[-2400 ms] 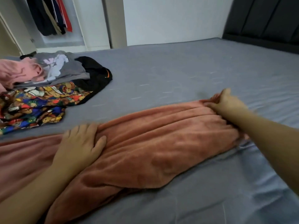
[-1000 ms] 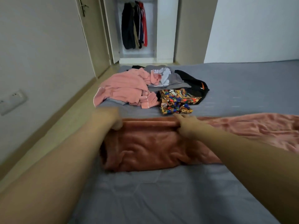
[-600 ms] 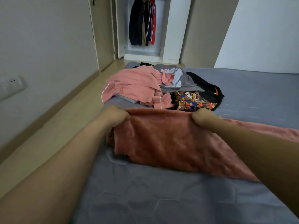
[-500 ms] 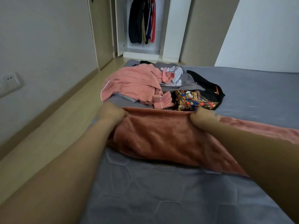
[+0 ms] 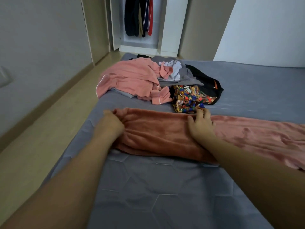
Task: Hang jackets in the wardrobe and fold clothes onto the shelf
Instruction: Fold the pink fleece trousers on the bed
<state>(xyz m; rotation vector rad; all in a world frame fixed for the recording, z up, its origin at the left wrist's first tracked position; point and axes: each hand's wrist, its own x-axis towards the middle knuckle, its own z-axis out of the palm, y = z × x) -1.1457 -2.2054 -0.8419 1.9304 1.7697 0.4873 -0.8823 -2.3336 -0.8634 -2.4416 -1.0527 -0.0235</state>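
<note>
A rust-pink fleece garment (image 5: pixel 156 134) lies stretched across the grey bed (image 5: pixel 165 187), its left end folded over. My left hand (image 5: pixel 113 123) grips that end's far corner with curled fingers. My right hand (image 5: pixel 200 124) rests flat on the fleece, fingers spread, about a forearm's length to the right. Further back lies a pile of clothes: a pink garment (image 5: pixel 130 80), a grey printed sweatshirt (image 5: pixel 175 75), a colourful patterned piece (image 5: pixel 189 98) and a black garment (image 5: pixel 209 85). The open wardrobe (image 5: pixel 140 42) stands beyond the bed with dark and red jackets (image 5: pixel 138 15) hanging inside.
A strip of wooden floor (image 5: pixel 49 129) runs between the bed's left edge and the grey wall. A wall socket (image 5: pixel 3 78) sits low on that wall. A white wall rises behind the bed at the right.
The lifted end of the fleece garment has come down onto the bed. My right hand has let go of it and now lies flat on top.
</note>
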